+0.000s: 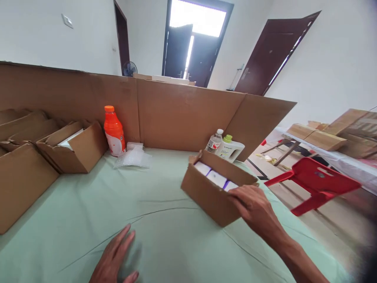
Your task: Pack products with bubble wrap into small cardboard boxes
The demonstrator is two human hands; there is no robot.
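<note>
A small open cardboard box [206, 194] sits on the pale green tablecloth [165, 220], holding white packets with purple edges [216, 177]. My right hand [255, 206] grips the box's near right corner, fingers curled over the rim. My left hand [116, 257] lies flat on the cloth at the bottom, fingers spread, holding nothing.
An orange bottle [114, 131] and bubble wrap [133, 156] stand near the tall cardboard wall [173, 114]. Open cardboard boxes [73, 147] line the left. A clear bottle [214, 141] and white jug [230, 149] stand behind the small box. A red plastic chair [315, 182] is at right.
</note>
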